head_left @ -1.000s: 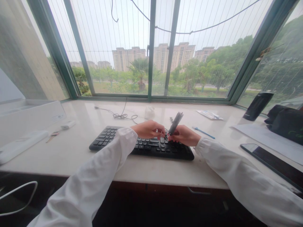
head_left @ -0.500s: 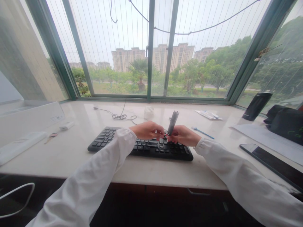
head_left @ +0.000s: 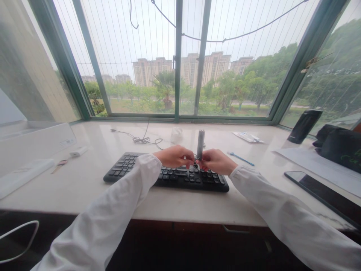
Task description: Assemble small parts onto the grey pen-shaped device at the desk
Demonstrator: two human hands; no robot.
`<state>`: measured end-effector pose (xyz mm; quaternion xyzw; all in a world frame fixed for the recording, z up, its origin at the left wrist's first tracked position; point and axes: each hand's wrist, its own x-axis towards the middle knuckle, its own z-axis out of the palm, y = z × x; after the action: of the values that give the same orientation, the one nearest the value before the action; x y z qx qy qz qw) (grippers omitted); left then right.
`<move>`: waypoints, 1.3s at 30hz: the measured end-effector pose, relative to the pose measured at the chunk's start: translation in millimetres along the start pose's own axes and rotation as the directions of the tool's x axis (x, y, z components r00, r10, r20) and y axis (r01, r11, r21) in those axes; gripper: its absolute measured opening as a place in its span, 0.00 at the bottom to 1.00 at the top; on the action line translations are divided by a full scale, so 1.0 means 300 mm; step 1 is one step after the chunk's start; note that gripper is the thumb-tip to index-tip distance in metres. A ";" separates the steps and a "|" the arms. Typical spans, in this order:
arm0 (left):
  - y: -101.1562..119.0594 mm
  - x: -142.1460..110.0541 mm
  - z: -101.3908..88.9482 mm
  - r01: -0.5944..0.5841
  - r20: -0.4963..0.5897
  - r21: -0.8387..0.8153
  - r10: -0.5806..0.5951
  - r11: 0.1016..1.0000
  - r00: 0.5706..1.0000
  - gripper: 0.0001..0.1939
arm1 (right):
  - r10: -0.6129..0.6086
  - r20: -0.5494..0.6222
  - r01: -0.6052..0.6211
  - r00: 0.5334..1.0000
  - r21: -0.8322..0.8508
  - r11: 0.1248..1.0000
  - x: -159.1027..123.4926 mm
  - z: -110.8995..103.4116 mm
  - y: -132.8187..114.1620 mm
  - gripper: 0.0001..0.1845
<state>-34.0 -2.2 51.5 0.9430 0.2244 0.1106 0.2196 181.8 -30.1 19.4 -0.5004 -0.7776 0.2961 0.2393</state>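
A black keyboard (head_left: 141,174) lies on the pale stone sill in front of me. My right hand (head_left: 216,162) is closed round the lower end of a slim grey tool (head_left: 200,143), which stands upright with its tip on the keys. My left hand (head_left: 175,156) hovers beside it over the keyboard with its fingers pinched together near the tool's tip. What they pinch is too small to make out. Both arms wear white sleeves.
A blue pen (head_left: 241,159) and a clear packet (head_left: 248,137) lie to the right. A black cylinder (head_left: 304,126), a dark bag (head_left: 338,145) and a phone (head_left: 324,191) sit at far right. A coiled cable (head_left: 143,140), a white box (head_left: 34,140) and small white items are left.
The grey tool has swung from leaning right to standing upright. Both hands stayed over the same keys; the view drifted slightly.
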 end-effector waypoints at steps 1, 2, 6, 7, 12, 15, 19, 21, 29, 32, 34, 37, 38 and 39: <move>-0.002 0.000 0.000 0.005 -0.004 0.008 -0.005 1.000 1.000 0.08 | 0.011 0.004 -0.011 1.000 -0.012 1.000 0.001 -0.001 -0.003 0.09; -0.003 0.001 0.001 0.014 -0.009 0.016 -0.014 1.000 1.000 0.08 | 0.020 0.007 -0.020 1.000 -0.034 0.999 0.003 -0.003 -0.008 0.09; -0.006 0.004 0.006 0.062 -0.034 0.043 -0.060 0.997 0.998 0.07 | 0.031 0.007 -0.029 0.999 -0.180 0.983 0.009 -0.016 -0.042 0.09; -0.006 0.005 0.008 0.070 -0.032 0.041 -0.069 0.997 0.997 0.07 | 0.028 0.009 -0.025 1.000 -0.225 0.974 0.010 -0.019 -0.053 0.09; 0.003 0.006 0.012 0.076 0.018 0.009 -0.077 0.997 0.997 0.06 | 0.000 -0.025 -0.010 1.000 -0.409 0.912 0.001 -0.022 -0.096 0.09; 0.004 0.004 0.009 0.062 0.037 -0.015 -0.061 0.998 0.997 0.07 | 0.001 -0.056 -0.026 0.998 -0.446 0.895 -0.006 -0.013 -0.109 0.08; -0.008 -0.002 0.002 0.059 0.061 -0.030 -0.057 0.998 0.996 0.07 | -0.001 -0.099 -0.046 0.995 -0.477 0.877 -0.003 0.012 -0.118 0.07; -0.016 -0.006 -0.001 0.068 0.076 -0.025 -0.066 0.997 0.995 0.07 | 0.024 -0.111 -0.073 0.994 -0.466 0.882 0.005 0.021 -0.118 0.07; -0.013 -0.017 -0.015 0.090 0.095 -0.056 -0.085 0.994 0.992 0.10 | 0.050 0.061 -0.032 0.997 -0.256 0.966 0.024 0.004 -0.091 0.08; -0.005 -0.018 -0.018 0.106 0.074 -0.054 -0.102 0.993 0.992 0.12 | -0.004 -0.017 -0.002 1.000 -0.329 0.944 0.019 -0.005 -0.086 0.08; -0.001 -0.019 -0.021 0.114 0.064 -0.054 -0.111 0.992 0.992 0.14 | -0.009 -0.047 -0.009 0.999 -0.364 0.931 0.015 -0.007 -0.085 0.09; 0.004 -0.020 -0.024 0.119 0.070 -0.060 -0.115 0.991 0.991 0.15 | 0.005 -0.050 -0.022 0.999 -0.340 0.940 0.014 -0.005 -0.079 0.09; 0.006 -0.020 -0.024 0.118 0.072 -0.065 -0.114 0.991 0.991 0.15 | 0.004 -0.057 -0.022 0.998 -0.323 0.946 0.014 -0.003 -0.075 0.09; 0.006 -0.020 -0.024 0.117 0.071 -0.069 -0.112 0.991 0.991 0.15 | 0.002 -0.060 -0.020 0.998 -0.302 0.953 0.014 0.000 -0.071 0.08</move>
<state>-40.9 -4.0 58.1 0.9229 0.2667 0.0743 0.2675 166.7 -33.0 34.6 -0.5438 -0.8036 0.1600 0.1812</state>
